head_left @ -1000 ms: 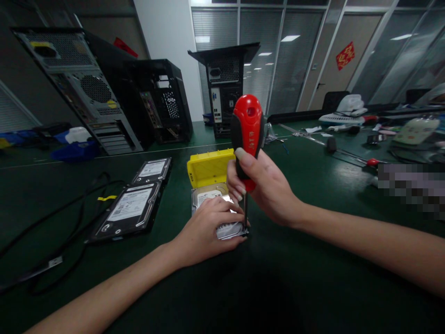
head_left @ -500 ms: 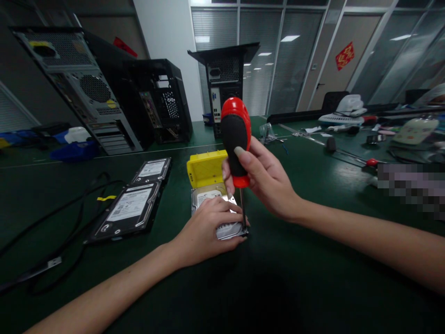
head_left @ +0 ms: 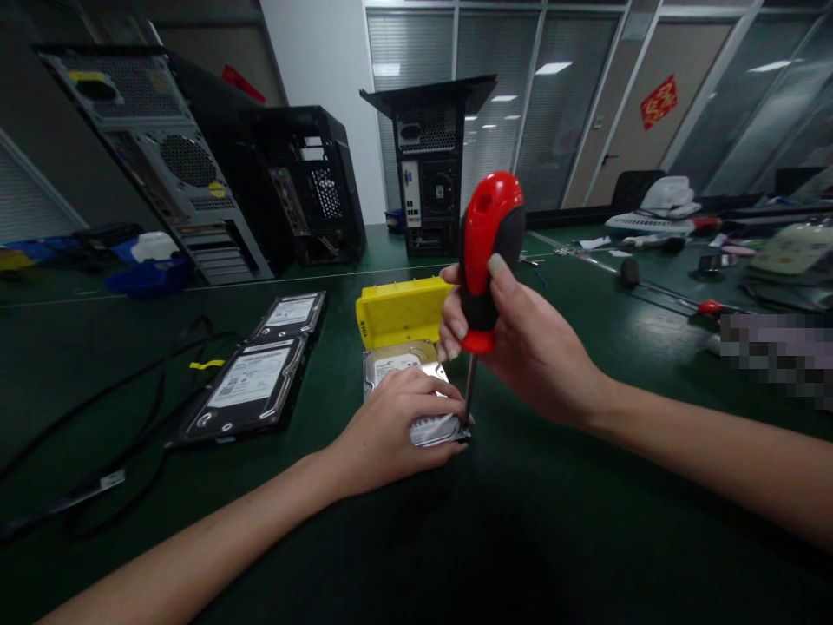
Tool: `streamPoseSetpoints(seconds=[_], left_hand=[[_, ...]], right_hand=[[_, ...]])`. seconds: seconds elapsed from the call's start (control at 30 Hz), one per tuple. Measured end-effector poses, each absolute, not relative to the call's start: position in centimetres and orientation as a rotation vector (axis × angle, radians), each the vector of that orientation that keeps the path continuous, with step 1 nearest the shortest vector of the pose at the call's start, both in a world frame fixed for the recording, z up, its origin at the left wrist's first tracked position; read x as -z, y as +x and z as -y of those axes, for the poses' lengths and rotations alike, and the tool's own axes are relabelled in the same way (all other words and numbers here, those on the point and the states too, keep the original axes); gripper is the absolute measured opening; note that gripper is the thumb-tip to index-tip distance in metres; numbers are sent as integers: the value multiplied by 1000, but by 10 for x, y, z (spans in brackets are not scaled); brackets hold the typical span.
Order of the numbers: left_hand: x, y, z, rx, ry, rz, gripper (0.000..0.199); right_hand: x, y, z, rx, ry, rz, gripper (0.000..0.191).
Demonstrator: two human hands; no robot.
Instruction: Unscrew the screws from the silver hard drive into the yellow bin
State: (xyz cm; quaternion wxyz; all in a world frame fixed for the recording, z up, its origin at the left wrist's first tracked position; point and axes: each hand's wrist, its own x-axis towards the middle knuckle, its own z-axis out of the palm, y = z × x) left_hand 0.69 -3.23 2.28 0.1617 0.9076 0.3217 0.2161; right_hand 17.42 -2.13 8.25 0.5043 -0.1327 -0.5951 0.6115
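My right hand is closed around the red and black handle of a screwdriver. The shaft points down, and its tip meets the near right corner of a silver hard drive. My left hand lies over that drive and grips it, with the thumb along the near edge and the fingers across the top. Behind the drive stands a yellow plastic tray. Under my left hand, much of the drive is hidden.
Two more hard drives lie to the left, beside black cables. Computer cases stand at the back. Loose tools and a white device are on the right.
The screwdriver handle has tilted to the right and turned, showing more red, and my right hand has shifted right with it. My left hand keeps its hold; the whole view has moved slightly.
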Motion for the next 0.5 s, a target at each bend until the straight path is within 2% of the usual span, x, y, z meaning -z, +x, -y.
streamPoseSetpoints(seconds=[0.17,0.5], left_hand=[[-24,8,33,-609,2585,-921,25],[-24,8,33,-625,2566,-907,25]], right_hand=[[-82,174,21,-1522,-244,1382,28],[-78,176,9,-1507,-376,1294,34]])
